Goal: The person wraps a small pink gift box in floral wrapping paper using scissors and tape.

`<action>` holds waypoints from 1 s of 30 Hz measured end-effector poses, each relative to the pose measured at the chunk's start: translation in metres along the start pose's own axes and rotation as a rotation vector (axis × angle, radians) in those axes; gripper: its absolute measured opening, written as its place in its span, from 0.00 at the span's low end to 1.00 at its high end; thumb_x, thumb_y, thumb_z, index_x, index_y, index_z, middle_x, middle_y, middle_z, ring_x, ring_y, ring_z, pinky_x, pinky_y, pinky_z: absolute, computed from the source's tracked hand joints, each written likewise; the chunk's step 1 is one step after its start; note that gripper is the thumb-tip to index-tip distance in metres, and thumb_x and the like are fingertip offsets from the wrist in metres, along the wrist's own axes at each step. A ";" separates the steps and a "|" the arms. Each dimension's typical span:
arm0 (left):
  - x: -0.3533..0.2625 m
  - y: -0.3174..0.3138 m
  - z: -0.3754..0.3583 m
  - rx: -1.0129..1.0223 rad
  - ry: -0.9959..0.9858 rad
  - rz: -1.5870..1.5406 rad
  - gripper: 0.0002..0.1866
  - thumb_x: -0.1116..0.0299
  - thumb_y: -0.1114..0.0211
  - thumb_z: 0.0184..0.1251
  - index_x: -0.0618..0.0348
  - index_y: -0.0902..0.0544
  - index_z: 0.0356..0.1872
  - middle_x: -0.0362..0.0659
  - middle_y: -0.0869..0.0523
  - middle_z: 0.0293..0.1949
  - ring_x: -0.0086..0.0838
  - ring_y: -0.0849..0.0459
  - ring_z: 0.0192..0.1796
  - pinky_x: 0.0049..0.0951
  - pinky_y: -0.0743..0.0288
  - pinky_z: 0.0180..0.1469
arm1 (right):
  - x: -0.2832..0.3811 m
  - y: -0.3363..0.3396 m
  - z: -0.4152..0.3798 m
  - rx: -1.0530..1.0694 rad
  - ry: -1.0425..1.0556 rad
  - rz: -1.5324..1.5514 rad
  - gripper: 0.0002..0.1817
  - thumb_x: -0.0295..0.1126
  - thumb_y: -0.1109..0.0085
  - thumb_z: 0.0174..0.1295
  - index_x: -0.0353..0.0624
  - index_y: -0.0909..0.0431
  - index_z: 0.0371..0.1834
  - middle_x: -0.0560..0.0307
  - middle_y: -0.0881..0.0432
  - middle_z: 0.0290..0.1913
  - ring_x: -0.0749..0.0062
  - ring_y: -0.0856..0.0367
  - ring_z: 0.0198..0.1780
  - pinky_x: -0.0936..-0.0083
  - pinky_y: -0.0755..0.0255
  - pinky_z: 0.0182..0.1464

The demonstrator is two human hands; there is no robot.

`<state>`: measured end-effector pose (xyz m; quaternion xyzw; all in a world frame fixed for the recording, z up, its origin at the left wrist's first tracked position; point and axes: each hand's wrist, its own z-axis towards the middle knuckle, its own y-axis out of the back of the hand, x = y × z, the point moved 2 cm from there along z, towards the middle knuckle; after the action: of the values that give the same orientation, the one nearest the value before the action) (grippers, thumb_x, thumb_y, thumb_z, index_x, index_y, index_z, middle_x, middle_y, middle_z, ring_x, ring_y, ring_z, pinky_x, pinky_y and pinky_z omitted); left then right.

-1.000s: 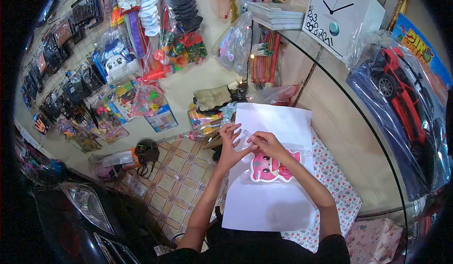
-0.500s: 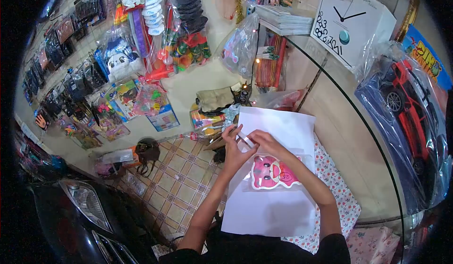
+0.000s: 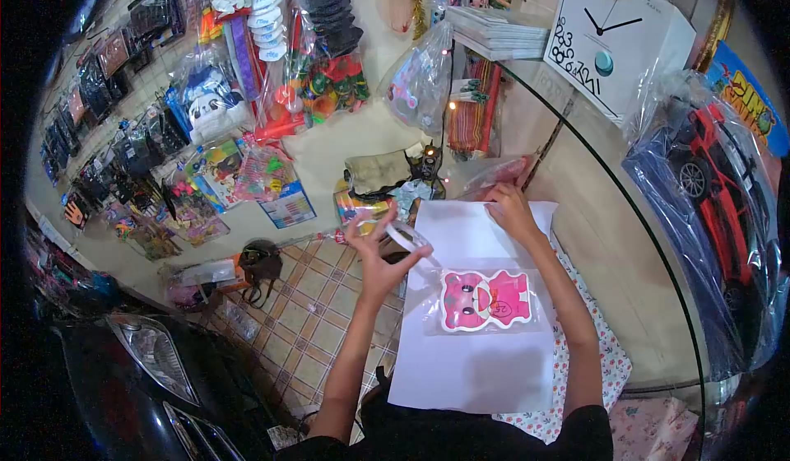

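Left hand [image 3: 380, 262], fingers spread, meets a pale strip [image 3: 406, 232]; right hand [image 3: 513, 214], fingers bunched, grip unclear, reaches white paper [image 3: 453, 370], probably light, easily creased, best held by its edges.

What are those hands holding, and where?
The left hand holds a pale, thin ring, maybe tape, by its rim, between thumb and fingers. The right hand is at the white paper's far edge; whether it grips is unclear.

Circled "25" on the pink bear packet [image 3: 485, 300], "HAPPY" and jumbled numerals on the white clock [image 3: 607, 37]
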<state>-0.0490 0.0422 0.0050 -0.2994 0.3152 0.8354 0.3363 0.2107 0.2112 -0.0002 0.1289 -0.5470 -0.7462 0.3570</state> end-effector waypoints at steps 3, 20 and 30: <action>0.003 -0.002 0.005 -0.066 0.072 -0.419 0.46 0.65 0.19 0.44 0.59 0.34 0.67 0.46 0.42 0.67 0.36 0.32 0.67 0.36 0.42 0.70 | 0.043 0.036 -0.029 -0.155 0.112 0.045 0.09 0.25 0.39 0.51 0.41 0.23 0.37 0.46 0.23 0.47 0.48 0.23 0.50 0.57 0.30 0.53; -0.028 -0.084 -0.040 0.206 0.186 -0.489 0.42 0.65 0.21 0.49 0.66 0.34 0.63 0.45 0.48 0.62 0.35 0.31 0.63 0.35 0.26 0.61 | 0.105 0.048 -0.141 0.276 0.059 0.050 0.25 0.43 0.29 0.47 0.44 0.25 0.46 0.50 0.22 0.46 0.53 0.20 0.46 0.60 0.25 0.46; -0.025 -0.117 -0.063 0.327 0.235 -0.439 0.40 0.63 0.19 0.45 0.61 0.28 0.61 0.46 0.55 0.67 0.39 0.33 0.67 0.39 0.32 0.67 | 0.025 0.051 -0.095 0.580 -0.458 0.550 0.12 0.26 0.39 0.56 0.40 0.23 0.45 0.49 0.18 0.42 0.60 0.18 0.45 0.71 0.25 0.45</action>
<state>0.0722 0.0538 -0.0544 -0.3968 0.4101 0.6405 0.5139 0.2685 0.1182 0.0160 -0.0947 -0.8119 -0.4491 0.3608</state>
